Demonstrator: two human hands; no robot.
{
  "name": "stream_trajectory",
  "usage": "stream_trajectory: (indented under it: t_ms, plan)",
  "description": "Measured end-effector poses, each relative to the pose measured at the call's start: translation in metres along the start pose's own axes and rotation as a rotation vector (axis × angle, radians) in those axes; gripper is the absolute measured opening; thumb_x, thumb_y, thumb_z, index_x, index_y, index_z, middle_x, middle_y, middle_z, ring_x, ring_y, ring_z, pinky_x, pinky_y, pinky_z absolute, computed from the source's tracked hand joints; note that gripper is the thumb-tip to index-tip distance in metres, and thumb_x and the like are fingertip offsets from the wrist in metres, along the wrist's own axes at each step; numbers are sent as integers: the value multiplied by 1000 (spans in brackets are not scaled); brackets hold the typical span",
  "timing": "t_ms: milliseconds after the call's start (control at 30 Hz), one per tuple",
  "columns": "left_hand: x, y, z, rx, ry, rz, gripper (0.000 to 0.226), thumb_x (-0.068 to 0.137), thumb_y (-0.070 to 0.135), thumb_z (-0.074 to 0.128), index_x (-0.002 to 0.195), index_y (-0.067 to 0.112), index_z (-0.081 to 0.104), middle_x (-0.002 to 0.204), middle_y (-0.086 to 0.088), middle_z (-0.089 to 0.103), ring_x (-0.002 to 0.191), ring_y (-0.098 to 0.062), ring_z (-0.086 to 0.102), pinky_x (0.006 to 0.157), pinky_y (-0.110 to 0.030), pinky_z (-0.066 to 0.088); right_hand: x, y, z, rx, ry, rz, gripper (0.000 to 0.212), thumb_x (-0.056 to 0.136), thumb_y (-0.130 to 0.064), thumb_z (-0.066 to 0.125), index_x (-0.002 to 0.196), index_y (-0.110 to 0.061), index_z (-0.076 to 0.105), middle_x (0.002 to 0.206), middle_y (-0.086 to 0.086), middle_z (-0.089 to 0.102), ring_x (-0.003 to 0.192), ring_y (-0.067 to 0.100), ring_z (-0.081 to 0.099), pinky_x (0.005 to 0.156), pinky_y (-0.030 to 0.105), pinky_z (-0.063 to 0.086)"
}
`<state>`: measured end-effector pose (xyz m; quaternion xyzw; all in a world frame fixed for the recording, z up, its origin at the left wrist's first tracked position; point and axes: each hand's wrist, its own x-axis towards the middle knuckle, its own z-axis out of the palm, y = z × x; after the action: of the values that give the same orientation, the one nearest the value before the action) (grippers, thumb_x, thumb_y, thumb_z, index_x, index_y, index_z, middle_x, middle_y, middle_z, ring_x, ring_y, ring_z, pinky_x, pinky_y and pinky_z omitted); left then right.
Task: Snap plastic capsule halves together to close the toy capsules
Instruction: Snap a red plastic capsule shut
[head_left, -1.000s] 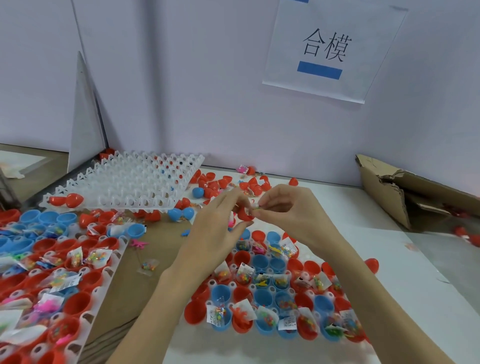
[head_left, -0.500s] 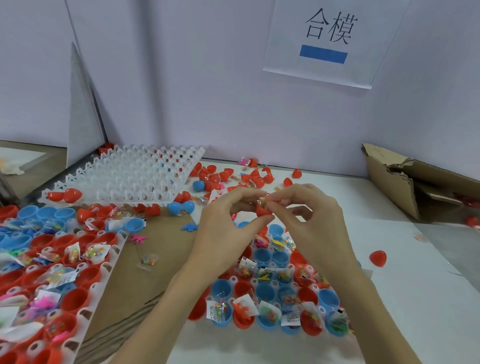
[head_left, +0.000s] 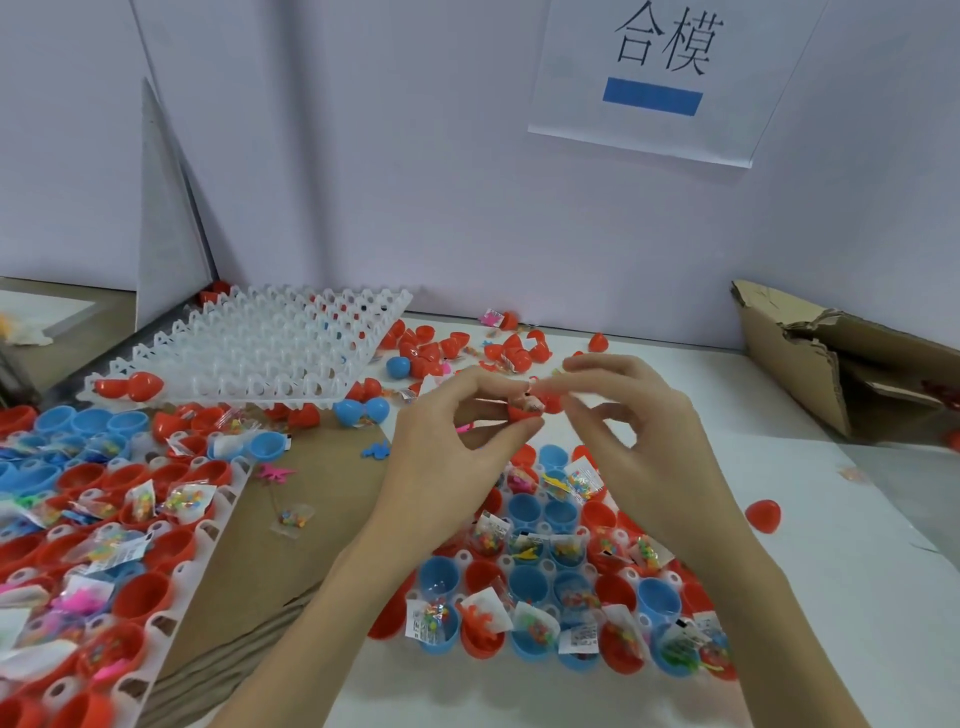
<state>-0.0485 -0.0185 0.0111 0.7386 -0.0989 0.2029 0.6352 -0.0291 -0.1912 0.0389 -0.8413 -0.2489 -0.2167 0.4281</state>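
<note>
Two bare hands meet above the middle of the table, and between them sits a red capsule half (head_left: 524, 410) with a small toy packet poking out of its top. Starting at the far left, a white tray (head_left: 208, 525) runs off the near-left corner, its cups holding red and blue capsule halves, many with small clear toy packets lying in them. Behind it, farther from the viewer, an upturned white tray (head_left: 249, 348) rests with its bumps up, and a closed red capsule (head_left: 143, 385) lies on its near-left edge. A brown cardboard sheet (head_left: 332, 499) lies on the table between the two filled trays, with a loose toy packet (head_left: 293, 519) on it. The left hand (head_left: 447, 462) comes up from the near edge, thumb and forefinger curled and pinching the red capsule half from the left. Just beside it, the right hand (head_left: 639, 441) pinches a second red piece (head_left: 551, 401) with thumb and forefinger, held against the first; whether the two pieces are already joined cannot be told. Below the hands, a second tray (head_left: 550, 577) of red and blue halves with toy packets sits on the white table (head_left: 831, 597). Beyond the hands, a scatter of loose red halves (head_left: 467, 348) lies by the back wall. To the right, one closed red capsule (head_left: 763, 515) lies alone on the table. At the far right stands a torn cardboard box (head_left: 810, 358). On the wall above hangs a paper sign (head_left: 660, 78) with a blue bar.
</note>
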Motion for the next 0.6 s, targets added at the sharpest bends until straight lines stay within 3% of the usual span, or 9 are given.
stream_trajectory:
  t_ms: [100,200,267,333,433,600]
  plan:
    - [1,1,-1,-42,2,-19,22,87,12,82,103,25,73,97,16,77,96,-3,73,81,-13,56,-1,5,4,-2,127,124,26,99,-20,61,117,-39,64,107,-20,65,100,-12,59,76,1,47]
    - [0,2,-1,-46,-27,-6,24,89,10,79,108,23,74,102,17,76,100,-2,72,83,-11,54,-2,9,7,180,-32,247,13,100,-30,58,103,-40,67,84,-22,72,87,-7,68,76,11,57]
    - [0,2,-3,-45,-43,9,26,91,8,78,112,22,75,104,15,76,103,-4,72,87,-13,55,-2,7,8,324,-15,259,17,100,-24,61,103,-38,69,88,-22,74,86,-1,72,71,12,57]
    - [0,2,-3,-9,-65,23,28,92,7,76,114,23,75,106,15,76,103,-4,72,88,-13,54,-1,5,8,329,57,207,22,98,-21,65,110,-38,71,94,-24,73,91,0,71,71,11,55]
    - [-1,3,-2,39,-110,13,32,93,8,74,112,33,74,108,21,75,104,-1,71,87,-10,52,-2,2,8,360,33,161,28,98,-18,66,113,-41,72,104,-30,70,99,1,69,74,10,53]
    - [-3,1,3,21,-35,28,32,95,8,72,120,29,74,112,17,75,106,1,69,87,-8,51,-2,2,8,273,-14,78,35,99,-5,60,123,-28,71,117,-10,68,104,6,67,86,15,55]
